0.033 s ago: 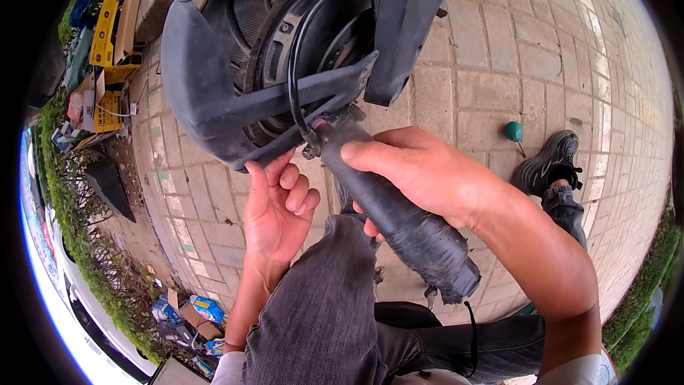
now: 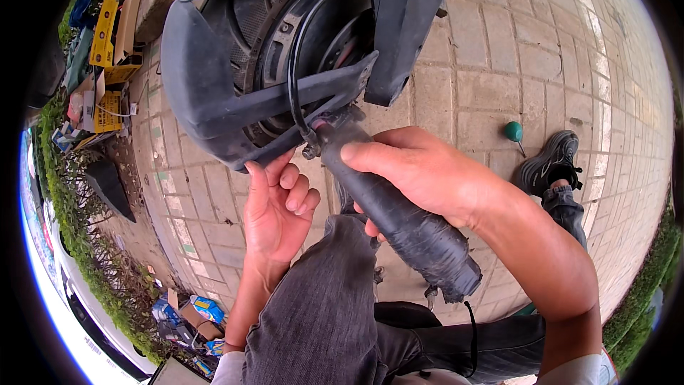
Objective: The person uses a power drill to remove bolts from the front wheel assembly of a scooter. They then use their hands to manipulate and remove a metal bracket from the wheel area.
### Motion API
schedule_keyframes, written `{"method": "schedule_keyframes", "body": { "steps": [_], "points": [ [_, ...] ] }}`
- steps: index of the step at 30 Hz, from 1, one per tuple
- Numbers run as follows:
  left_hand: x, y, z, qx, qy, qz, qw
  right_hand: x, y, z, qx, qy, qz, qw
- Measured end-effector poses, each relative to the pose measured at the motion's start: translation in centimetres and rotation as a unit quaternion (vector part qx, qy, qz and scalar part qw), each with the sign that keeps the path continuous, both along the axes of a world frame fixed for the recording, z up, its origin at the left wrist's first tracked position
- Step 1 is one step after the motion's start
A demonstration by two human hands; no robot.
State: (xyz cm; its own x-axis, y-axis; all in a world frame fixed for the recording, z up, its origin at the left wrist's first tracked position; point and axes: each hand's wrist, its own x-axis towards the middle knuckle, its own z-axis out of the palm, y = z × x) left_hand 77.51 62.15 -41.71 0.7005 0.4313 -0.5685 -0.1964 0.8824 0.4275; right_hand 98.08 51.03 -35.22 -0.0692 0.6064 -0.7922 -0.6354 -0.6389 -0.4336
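Note:
A dark grey plastic fender [image 2: 196, 110] surrounds a black wheel [image 2: 278, 43] at the top centre, with a curved black cable [image 2: 291, 75] running down in front of it. My right hand [image 2: 417, 171] is wrapped round a thick, black, tape-wrapped power tool [image 2: 388, 217], its thumb on top. The tool slants, its upper end against the fender's lower corner beside a small metal fitting [image 2: 311, 150]. Just left of that, my left hand [image 2: 278, 203] pinches the fender's lower edge between thumb and index finger, the other fingers curled. What its fingertips touch behind the edge is hidden.
Brick paving [image 2: 491, 93] spreads to the right, where a green-handled screwdriver [image 2: 513, 132] lies near my black shoe [image 2: 552, 164]. Open yellow boxes [image 2: 107, 110] and a stone [image 2: 154, 7] stand at the far left. Blue packages [image 2: 206, 309] lie at the lower left by a hedge [image 2: 78, 228].

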Motion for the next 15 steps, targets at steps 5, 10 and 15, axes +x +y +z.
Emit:
{"method": "schedule_keyframes", "body": {
  "steps": [5,10,15],
  "points": [
    [0.04,-0.01,0.02,-0.001,0.0,0.004,1.0,0.34,0.01,-0.19,0.015,0.001,0.01,1.0],
    [0.07,-0.05,-0.06,-0.001,-0.008,0.003,1.0,0.15,0.18,0.18,0.001,-0.007,-0.007,1.0],
    [0.17,-0.09,0.16,0.002,0.006,0.006,1.0,0.32,0.05,0.03,-0.002,0.002,-0.007,1.0]
  ]
}}
